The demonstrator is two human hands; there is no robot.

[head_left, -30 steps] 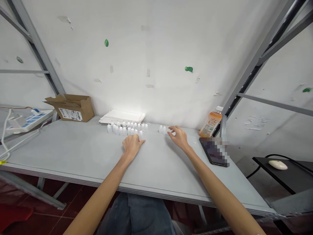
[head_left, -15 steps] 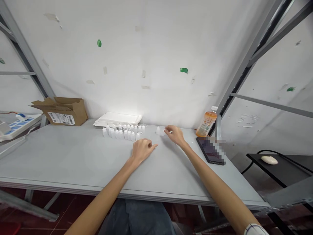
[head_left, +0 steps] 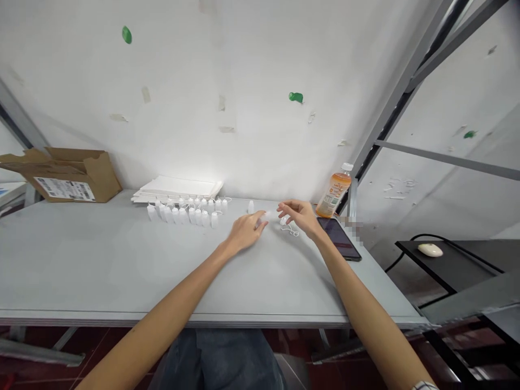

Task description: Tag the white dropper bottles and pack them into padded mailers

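The left hand (head_left: 246,233) was above the grey flat table (head_left: 244,287), and its grip was narrow: the thumb and the fingers held a small translucent white plastic bottle (head_left: 268,215), located at two o'clock from this hand. The right hand (head_left: 301,218) was near the other side of this bottle, with its fingers bent. At its fingertips there was a white thin cord (head_left: 290,231), at about eight o'clock from the hand; whether the right hand was holding it, I cannot tell.

At twelve o'clock from the left hand, one single white small bottle (head_left: 251,207) was standing upright, apart from the others. At ten o'clock stood a group of small white bottles (head_left: 192,215) in two rows, and just behind them lay a stack of flat white sheets (head_left: 179,188). Farther, between nine and ten o'clock, was a brown cardboard box (head_left: 109,176) with raised flaps. From the right hand, a clear bottle of orange drink (head_left: 335,190) stood at two o'clock, and a black flat phone (head_left: 341,238) lay at four o'clock.
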